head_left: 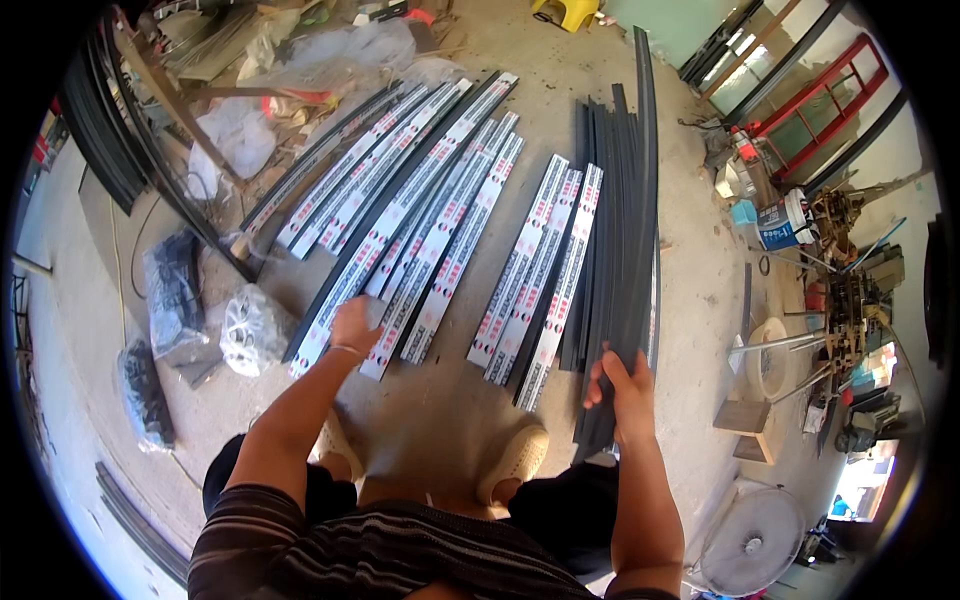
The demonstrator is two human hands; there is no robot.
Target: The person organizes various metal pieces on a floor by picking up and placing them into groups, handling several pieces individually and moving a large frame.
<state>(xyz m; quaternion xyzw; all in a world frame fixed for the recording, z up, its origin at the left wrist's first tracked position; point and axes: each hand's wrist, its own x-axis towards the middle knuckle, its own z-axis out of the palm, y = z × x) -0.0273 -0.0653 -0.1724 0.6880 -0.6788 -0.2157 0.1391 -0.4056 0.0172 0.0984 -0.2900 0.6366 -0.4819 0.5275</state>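
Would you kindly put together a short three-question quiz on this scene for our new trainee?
1. True or false: the right hand grips a bundle of dark strips.
2. What does the left hand touch? A) a fan B) a white-taped strip C) a yellow stool
3. Fill in: the strips lie on the ____.

Key: 1 true. 2 B. 3 floor.

Bundle of long dark grey profile strips (625, 230): several lengths stacked together, running from near the feet away across the concrete floor, near end raised off the floor, far ends fanning slightly apart. Film-wrapped profile strips (400, 230): long, narrow, white protective film with red and black print, lying flat and side by side, angled diagonally, near ends roughly level.
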